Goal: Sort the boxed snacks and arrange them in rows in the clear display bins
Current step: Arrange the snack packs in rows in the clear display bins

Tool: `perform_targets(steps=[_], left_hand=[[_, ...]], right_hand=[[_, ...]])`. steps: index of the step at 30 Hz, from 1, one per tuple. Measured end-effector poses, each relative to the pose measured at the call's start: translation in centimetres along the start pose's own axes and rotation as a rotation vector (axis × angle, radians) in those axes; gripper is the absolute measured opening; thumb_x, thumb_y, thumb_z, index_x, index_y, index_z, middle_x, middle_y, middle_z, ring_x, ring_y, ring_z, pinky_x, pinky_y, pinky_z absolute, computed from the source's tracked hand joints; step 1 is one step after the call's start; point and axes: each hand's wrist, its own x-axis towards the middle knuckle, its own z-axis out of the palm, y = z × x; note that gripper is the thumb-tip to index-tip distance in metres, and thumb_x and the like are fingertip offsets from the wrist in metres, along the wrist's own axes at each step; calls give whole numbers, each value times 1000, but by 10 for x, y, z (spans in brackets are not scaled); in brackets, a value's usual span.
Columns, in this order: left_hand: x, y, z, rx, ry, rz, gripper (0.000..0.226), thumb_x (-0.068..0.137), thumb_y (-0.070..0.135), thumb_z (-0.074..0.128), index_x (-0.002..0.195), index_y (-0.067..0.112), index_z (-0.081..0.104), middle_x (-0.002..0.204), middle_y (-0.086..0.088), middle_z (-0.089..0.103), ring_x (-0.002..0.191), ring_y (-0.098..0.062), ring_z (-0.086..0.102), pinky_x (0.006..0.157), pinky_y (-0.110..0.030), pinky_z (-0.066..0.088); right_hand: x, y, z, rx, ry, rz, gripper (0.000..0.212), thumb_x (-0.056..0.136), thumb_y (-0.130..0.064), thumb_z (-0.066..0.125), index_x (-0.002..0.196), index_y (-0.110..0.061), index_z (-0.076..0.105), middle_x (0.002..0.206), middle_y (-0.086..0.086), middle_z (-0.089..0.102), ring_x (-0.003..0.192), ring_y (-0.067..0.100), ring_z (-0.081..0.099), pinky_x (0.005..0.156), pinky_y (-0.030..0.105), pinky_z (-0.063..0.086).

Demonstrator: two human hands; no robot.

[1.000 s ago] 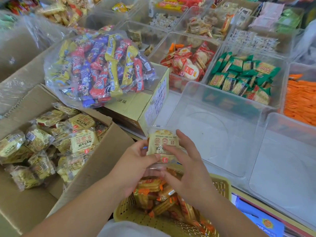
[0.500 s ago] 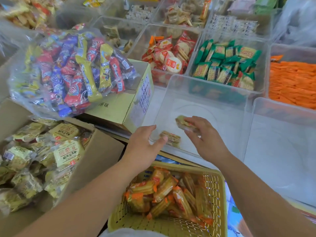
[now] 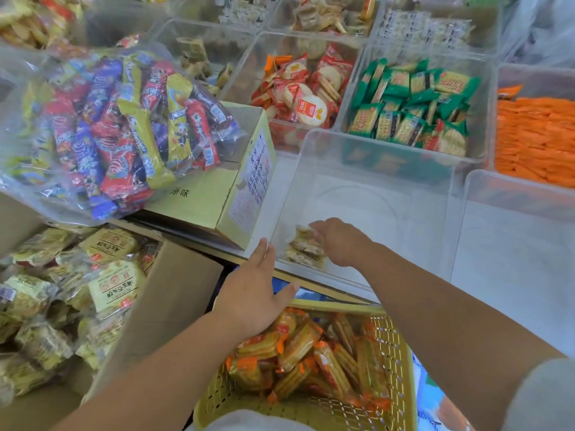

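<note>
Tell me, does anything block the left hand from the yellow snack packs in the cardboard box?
Only a raised side flap of the cardboard box stands between the left hand and the yellow snack packs; the top is open, so reaching over looks possible.

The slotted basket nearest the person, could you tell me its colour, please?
The basket is pale yellow, clearest in the head view.

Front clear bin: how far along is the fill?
Done: a few yellow snack packs sit in the near-left corner of the clear bin. In hand: the right hand is on those packs, grip unclear; the left hand is open by the bin's outer wall. Left: most of the bin floor is bare, no row formed, and the cardboard box holds many more similar packs.
</note>
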Motion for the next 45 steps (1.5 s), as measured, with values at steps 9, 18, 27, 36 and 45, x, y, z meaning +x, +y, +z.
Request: perform_targets(steps=[9,18,27,36,45], left_hand=[[4,-1,3,103,14,11,92,100,71,27,165,15,-4,171,1,-19,149,-18,36,113,-37,41],[-33,-13,-7,-144,164,124,76,100,64,45,164,35,14,173,6,2,158,-20,11,124,-42,20],[-149,-97,-10,-295,591,26,54,92,54,57,140,30,58,148,19,44,134,6,32,109,-24,33],[-194,-238,18,-414,489,-399,59,93,52,66,146,30,48,136,5,54,115,-13,56,100,-34,46],[-150,-298,6,-812,288,-417,76,91,58,67,154,27,38,138,1,60,104,-14,60,86,-34,48]], right_hand=[[-5,-13,3,-16,-180,-43,57,110,-43,25,162,-23,12,166,11,24,148,31,30,119,41,27],[-25,-45,-21,18,-102,-27,70,102,-63,32,158,-21,29,163,7,30,147,30,32,115,42,29],[-77,-134,14,67,257,-286,56,97,-59,49,143,-27,51,148,0,48,137,24,39,112,41,34],[-125,-272,106,-213,206,-718,57,96,-67,34,142,-37,50,161,-7,32,155,23,3,124,54,4],[-126,-299,137,-239,159,-512,54,94,-73,26,130,-43,54,159,-16,25,150,11,-26,124,56,6]])
